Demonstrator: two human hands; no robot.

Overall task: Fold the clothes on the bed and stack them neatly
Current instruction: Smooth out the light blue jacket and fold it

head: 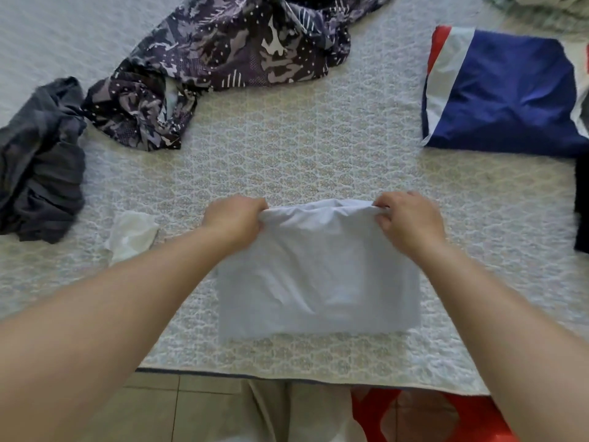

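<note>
We have one blue folded cloth [503, 94] done, lying far right on the bed [318, 148]. A camo shirt [223, 55] and a gray cloth [38, 161] still lie messy. Our left hand [236, 218] and right hand [411, 221] reach forward, each pinching a far corner of the white shirt [318, 275] near us.
</note>
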